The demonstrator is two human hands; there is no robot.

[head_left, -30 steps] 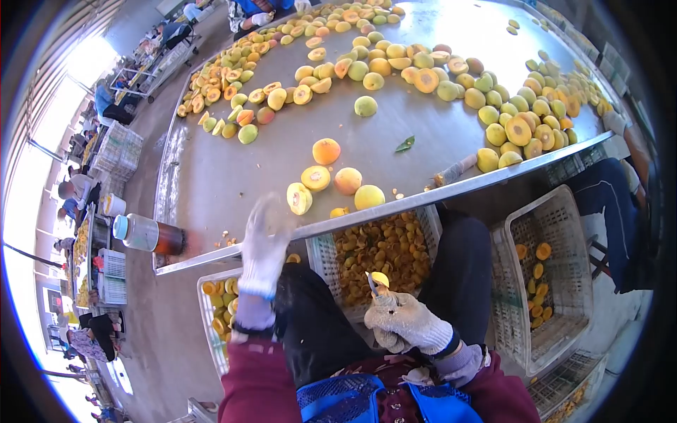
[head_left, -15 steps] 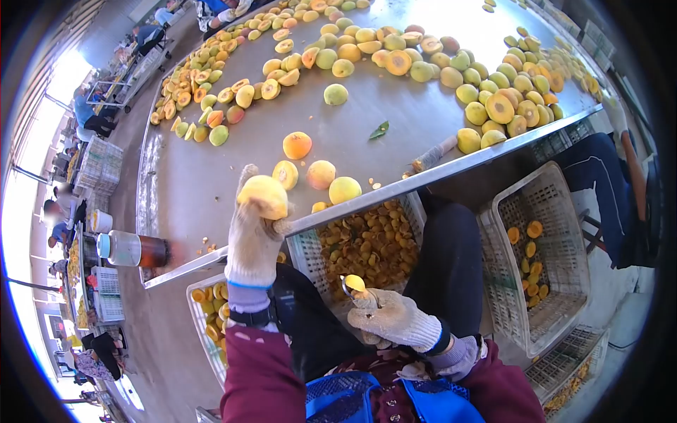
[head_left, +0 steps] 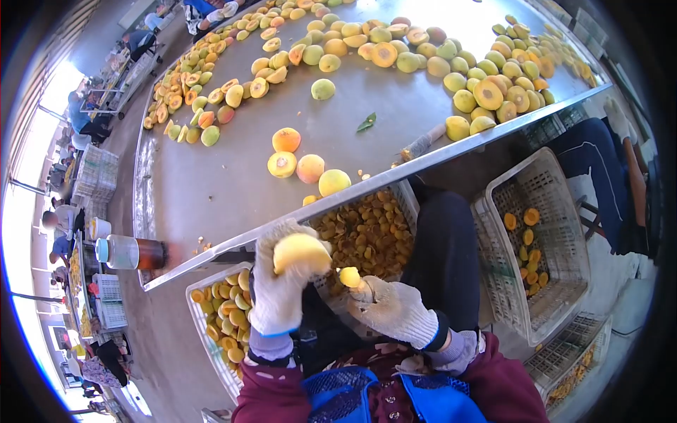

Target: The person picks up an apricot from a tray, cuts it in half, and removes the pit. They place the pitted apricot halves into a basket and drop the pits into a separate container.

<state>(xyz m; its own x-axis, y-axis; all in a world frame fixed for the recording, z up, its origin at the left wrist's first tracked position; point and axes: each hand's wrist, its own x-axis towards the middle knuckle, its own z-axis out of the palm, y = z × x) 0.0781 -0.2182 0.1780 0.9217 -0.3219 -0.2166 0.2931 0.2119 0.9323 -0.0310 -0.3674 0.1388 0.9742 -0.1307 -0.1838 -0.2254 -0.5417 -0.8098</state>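
In its white glove, my left hand (head_left: 277, 299) is closed around a yellow peach half (head_left: 300, 254), blurred by motion, just below the table edge. My right hand (head_left: 395, 314), also gloved, grips the handle of a small pitting tool (head_left: 362, 289). A yellow piece of fruit (head_left: 349, 276) covers the tool's tip, which points up toward the peach half without clearly touching it. Underneath is a crate (head_left: 409, 211) of brownish-yellow pits and scraps. Several peaches (head_left: 310, 168) lie on the metal table (head_left: 233, 176) near its front edge.
Peach halves (head_left: 384, 54) are heaped farther back on the table. A wrapped stick-like tool (head_left: 423, 143) lies by the edge. Left is a crate of halves (head_left: 229, 310); right, another crate (head_left: 553, 233) holds some. A jar (head_left: 130, 252) stands left. A person's leg (head_left: 599, 176) is at right.
My left hand has come down from the table edge with the peach half, toward my right hand. The right hand stays nearly in place. The view has shifted slightly.
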